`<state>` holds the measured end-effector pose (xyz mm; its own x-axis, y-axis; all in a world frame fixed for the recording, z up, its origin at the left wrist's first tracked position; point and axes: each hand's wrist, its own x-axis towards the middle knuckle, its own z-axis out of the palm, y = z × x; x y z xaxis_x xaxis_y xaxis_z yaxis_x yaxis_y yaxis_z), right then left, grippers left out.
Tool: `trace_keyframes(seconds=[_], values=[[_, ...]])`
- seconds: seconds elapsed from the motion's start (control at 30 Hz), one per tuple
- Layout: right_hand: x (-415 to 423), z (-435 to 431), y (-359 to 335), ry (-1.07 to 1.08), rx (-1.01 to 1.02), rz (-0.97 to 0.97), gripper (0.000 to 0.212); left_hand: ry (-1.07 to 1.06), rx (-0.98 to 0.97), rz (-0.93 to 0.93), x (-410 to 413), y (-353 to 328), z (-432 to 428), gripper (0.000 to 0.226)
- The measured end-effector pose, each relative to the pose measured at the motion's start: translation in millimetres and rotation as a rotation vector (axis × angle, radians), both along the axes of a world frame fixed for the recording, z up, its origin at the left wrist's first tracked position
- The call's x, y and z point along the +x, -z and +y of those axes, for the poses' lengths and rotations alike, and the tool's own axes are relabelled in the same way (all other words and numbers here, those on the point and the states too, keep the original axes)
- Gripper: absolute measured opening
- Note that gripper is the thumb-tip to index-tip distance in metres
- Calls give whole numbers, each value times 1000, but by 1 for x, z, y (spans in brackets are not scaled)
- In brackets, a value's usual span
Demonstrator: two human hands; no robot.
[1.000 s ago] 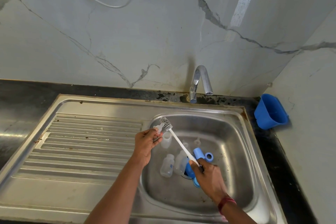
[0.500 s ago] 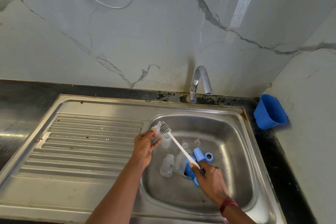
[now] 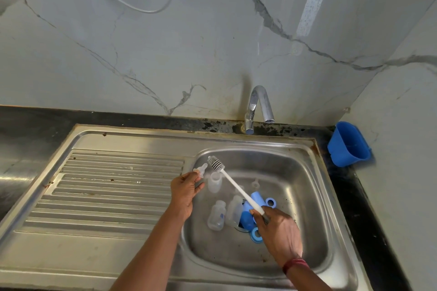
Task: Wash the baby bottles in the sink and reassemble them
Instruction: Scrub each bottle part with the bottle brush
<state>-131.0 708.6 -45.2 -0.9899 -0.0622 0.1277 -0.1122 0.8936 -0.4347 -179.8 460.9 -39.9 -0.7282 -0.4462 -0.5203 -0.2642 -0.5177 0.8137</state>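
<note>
Scrubbing step, I judge: the left hand [image 3: 186, 190] pinches a clear teat [image 3: 201, 171] and the right hand [image 3: 279, 231] grips the brush [image 3: 236, 185]. The bottles [image 3: 215, 216] lie in the sink [image 3: 295, 196], at 5 o'clock from the teat. Next, the bristles must meet it.

Blue tub [image 3: 347, 146] on black counter [image 3: 369, 215]; chrome tap [image 3: 257, 106]

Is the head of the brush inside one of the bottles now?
No, the brush has its head in the open air, next to the clear teat pinched by the left hand.
</note>
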Motion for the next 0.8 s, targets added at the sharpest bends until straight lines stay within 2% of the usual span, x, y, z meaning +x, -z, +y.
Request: trace_keyframes(seconds=[0.1,0.23,0.33,0.43,0.5,0.57,0.67,0.8], values=[[1,-1,2,-79,7,6,32,2,32,25,2,-4,3,10],[9,-3,4,-103,124,44,25,-31,55,29,4,-7,5,13],[15,-5,4,-104,194,147,21,-22,96,25,6,-8,7,12],[21,-4,4,-99,234,203,40,-21,95,14,10,-8,8,10],[23,-1,6,-102,264,235,44,-14,104,11,13,-9,9,7],[23,2,6,-101,295,208,39,-11,124,3,15,-11,10,5],[23,0,2,-66,238,94,17,-19,142,-21,17,-14,11,7],[25,3,1,7,90,-3,19,-45,147,-66,20,-16,12,11]])
